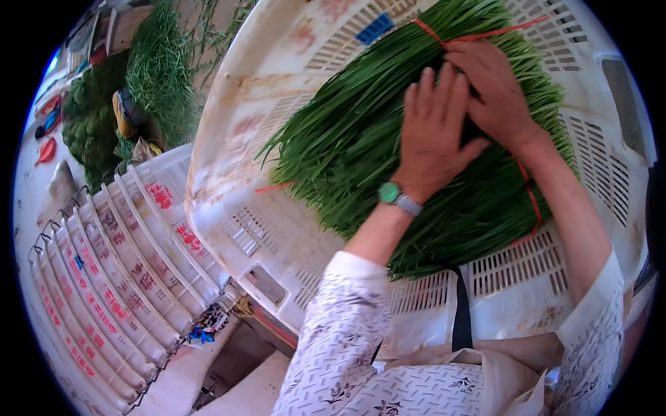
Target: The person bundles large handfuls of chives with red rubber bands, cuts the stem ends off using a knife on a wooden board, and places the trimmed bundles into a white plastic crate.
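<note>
Where they overlap, slender leaves look dark green.

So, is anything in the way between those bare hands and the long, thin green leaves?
Nothing visible: the left hand and right hand appear to rest directly on the long, thin green leaves. A narrow red tie lies beside the right one's fingers.

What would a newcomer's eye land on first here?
First, the heap of long green leaves in the white basket, centre-right, with the left hand and right hand on it. Next, the red tie by the right hand, and the stacked white crates with red markings at lower left.
</note>
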`<state>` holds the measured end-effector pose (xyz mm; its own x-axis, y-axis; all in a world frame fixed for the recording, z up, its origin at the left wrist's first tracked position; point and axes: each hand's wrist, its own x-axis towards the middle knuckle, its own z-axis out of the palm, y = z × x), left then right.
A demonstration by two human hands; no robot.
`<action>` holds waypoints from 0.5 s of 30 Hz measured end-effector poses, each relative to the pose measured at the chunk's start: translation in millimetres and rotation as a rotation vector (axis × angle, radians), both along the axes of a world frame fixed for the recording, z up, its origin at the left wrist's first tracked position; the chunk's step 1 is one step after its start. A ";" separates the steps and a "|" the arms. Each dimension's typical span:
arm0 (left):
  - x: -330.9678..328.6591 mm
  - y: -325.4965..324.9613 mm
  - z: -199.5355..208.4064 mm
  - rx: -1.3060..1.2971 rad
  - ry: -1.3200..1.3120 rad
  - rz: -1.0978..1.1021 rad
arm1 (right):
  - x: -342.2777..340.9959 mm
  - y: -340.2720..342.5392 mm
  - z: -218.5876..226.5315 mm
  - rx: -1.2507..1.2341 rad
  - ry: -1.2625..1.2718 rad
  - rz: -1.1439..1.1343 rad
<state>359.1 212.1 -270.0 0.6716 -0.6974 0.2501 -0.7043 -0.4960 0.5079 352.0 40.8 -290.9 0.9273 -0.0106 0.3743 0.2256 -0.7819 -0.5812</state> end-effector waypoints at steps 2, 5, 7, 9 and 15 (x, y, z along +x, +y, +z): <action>-0.1 0.5 -11.1 0.074 -0.035 0.053 | -10.2 -11.1 7.1 -0.251 -0.021 0.013; 15.9 -6.3 -26.2 0.113 -0.065 0.082 | -14.4 -31.0 5.5 -0.455 0.005 -0.001; 13.0 -7.2 -22.0 0.097 -0.041 0.078 | -18.8 -31.8 0.1 -0.461 0.076 -0.004; 5.3 -5.5 -21.5 0.128 -0.025 0.067 | -18.3 -32.9 -0.8 -0.489 0.133 -0.032; -10.4 58.3 -2.2 0.342 0.017 0.199 | -38.7 -32.3 36.9 -0.477 0.200 0.004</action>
